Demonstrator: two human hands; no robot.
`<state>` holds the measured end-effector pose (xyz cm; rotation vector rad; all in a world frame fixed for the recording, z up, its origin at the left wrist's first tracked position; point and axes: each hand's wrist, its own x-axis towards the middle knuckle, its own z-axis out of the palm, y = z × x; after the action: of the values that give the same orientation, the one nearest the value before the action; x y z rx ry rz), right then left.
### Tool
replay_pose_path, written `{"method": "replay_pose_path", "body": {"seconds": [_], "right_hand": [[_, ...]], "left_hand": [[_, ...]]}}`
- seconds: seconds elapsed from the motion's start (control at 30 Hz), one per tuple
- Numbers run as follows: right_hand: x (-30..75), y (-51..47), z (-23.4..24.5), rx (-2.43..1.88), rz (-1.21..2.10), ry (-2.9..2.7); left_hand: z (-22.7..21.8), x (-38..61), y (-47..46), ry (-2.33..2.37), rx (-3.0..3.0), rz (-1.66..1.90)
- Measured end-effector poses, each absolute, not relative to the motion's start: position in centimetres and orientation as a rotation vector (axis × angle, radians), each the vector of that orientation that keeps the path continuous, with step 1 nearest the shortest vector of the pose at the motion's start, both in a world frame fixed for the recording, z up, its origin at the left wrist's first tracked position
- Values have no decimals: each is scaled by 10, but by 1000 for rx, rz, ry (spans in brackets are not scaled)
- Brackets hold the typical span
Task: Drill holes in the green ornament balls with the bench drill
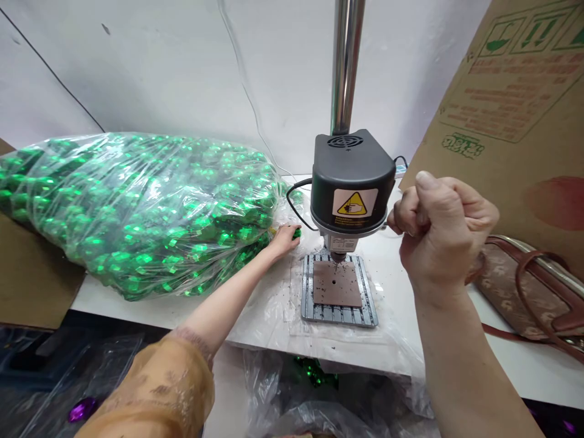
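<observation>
A small bench drill press point(351, 182) stands on a white table point(524, 365), its bit just above a brown plate point(336, 283) on the grey slotted base point(340, 313). My right hand point(440, 234) is a closed fist at the right side of the drill head; the lever it seems to grip is hidden. My left hand point(285, 238) reaches into the mouth of a big clear plastic bag point(137, 213) full of shiny green beads, fingers closed on a green bead point(296, 232).
A large cardboard box point(515, 109) leans at the right behind a brown patterned handbag point(529, 286). Plastic bags point(310, 395) with green and purple beads lie below the table's front edge. Another cardboard box point(27, 274) sits at the left.
</observation>
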<state>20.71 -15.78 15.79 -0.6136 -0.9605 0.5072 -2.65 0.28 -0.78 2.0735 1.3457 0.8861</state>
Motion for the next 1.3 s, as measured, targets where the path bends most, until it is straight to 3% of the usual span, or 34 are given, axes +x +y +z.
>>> {"method": "replay_pose_path", "body": {"seconds": [0.33,0.77,1.3], "right_hand": [[205,-157,158,-601,487,-949],[209,-153,153,-578,456,-1035],[211,-150,152,-630,469,-1044]], "left_hand": [[-10,-44,-111,815,891,1076],[-49,17,-127,990,1171,1208],[-50,26,-131,1114,1550,1074]]}}
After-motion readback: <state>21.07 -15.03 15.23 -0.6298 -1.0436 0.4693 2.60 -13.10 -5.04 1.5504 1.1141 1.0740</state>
